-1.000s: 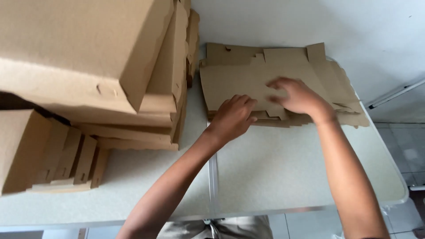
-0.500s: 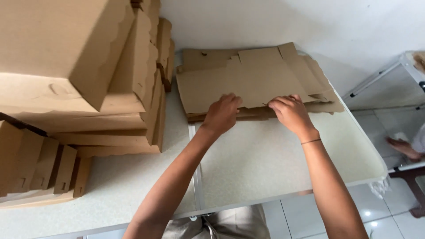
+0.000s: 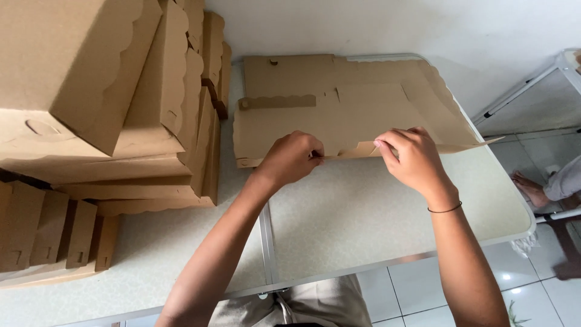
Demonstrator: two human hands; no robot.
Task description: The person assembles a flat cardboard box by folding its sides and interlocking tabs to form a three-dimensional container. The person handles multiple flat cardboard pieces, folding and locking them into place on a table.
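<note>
A pale speckled folding surface (image 3: 363,212) with a metal rim and a metal seam down its middle fills the centre of the frame, with a white wall along the top edge and glossy white floor tiles at the lower right. In the upper middle of the frame lies a stack of flat cardboard blanks (image 3: 290,72), and the top blank (image 3: 339,115) is the one in hand: its long axis runs left to right across the frame, its scalloped edges show at the left and right ends, and its near long edge is lifted slightly off the stack, with a pointed corner sticking out toward the right edge of the frame. The left hand (image 3: 290,158) is curled closed on that near edge just left of centre, fingers pinching the cardboard. The right hand (image 3: 414,158), with a thin dark band at the wrist, pinches the same edge just to the right, thumb and fingertips closed on a small notched tab. Piled folded cardboard boxes (image 3: 103,91) with scalloped lids fill the upper left of the frame, and smaller brown boxes (image 3: 48,233) stand side by side at the lower left. At the far right edge another person's bare foot (image 3: 532,189) rests on the floor.
</note>
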